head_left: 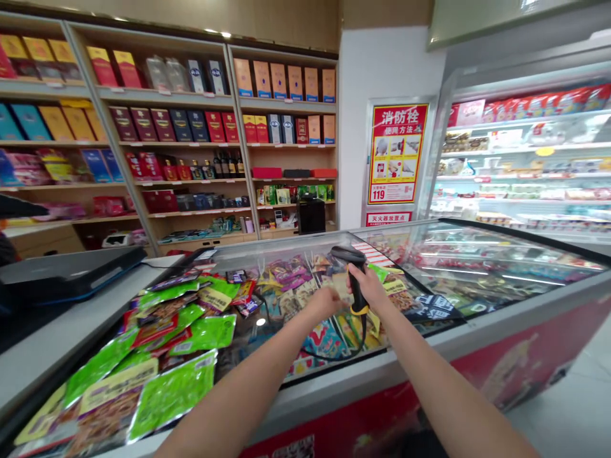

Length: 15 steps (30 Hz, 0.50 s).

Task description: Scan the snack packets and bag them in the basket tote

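My right hand (365, 286) is wrapped round the handle of a black barcode scanner (351, 256) with a yellow edge at its base. A black cable runs down from the scanner over the glass lid. Just left of the scanner is my left hand (329, 302), blurred, above the glass-topped freezer (310, 395); its fingers and anything in them cannot be made out. Green snack packets (174, 391) lie in a pile on the left part of the glass. A few more packets (398, 289) lie right of my right hand.
At the left edge, a counter (62, 331) carries a flat black device (71, 270). Shelves (191, 143) of boxes and bottles line the back wall. A lit chiller (525, 146) stands at the right, beyond the freezer. A red and yellow poster (398, 152) hangs between them.
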Motion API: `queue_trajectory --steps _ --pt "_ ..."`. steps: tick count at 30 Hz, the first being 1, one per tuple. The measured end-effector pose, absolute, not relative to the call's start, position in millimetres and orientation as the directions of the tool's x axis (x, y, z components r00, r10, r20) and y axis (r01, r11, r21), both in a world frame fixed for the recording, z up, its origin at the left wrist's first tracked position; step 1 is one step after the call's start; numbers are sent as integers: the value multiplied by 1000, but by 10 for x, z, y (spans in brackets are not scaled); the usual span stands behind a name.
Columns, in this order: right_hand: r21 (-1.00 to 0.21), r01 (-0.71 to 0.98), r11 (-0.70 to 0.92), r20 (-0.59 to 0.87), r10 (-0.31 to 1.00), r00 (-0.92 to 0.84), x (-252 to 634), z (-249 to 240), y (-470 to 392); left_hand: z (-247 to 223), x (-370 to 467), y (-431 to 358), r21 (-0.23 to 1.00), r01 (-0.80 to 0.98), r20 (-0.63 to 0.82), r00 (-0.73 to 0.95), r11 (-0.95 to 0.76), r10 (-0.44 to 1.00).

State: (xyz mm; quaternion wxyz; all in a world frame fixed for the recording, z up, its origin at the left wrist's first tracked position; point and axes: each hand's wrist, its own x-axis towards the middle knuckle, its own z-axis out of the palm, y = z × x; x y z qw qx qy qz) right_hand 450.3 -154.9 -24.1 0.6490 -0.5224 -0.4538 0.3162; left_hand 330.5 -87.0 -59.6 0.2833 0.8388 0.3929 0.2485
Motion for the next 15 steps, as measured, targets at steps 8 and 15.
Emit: queue_trajectory --steps 8,15 --pt "-968 41 246 238 860 452 4891 -271 -1909 -764 3990 -1287 585 567 141 634 -580 761" --pt "-973 -25 229 192 865 463 4887 -350 -1901 -733 3838 -1100 791 508 -17 577 -342 816"
